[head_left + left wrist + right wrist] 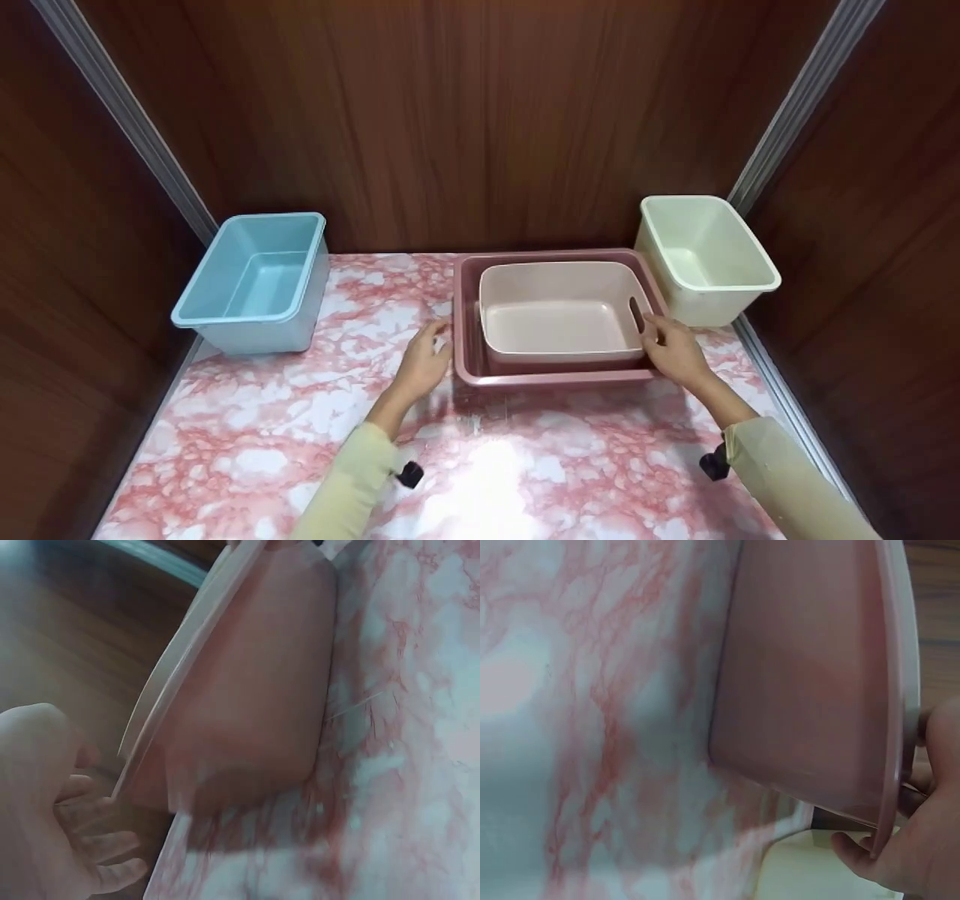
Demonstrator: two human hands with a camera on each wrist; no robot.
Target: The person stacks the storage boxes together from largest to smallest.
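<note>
Fingers [660, 323] of the right hand [679, 358] curl round the mauve tub's rim [555, 379].

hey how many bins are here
4: a blue bin on the left, a pale green bin on the right, between them a dark pink bin with a beige bin inside. Others nested beneath would be hidden.

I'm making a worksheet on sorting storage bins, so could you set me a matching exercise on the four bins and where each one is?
1. Blue bin
2. Light pink bin
3. Dark pink bin
4. Cream bin

A. Farthest right
B. Around another bin
C. Farthest left
D. Nested inside another bin

Pairs: 1-C, 2-D, 3-B, 4-A
</note>
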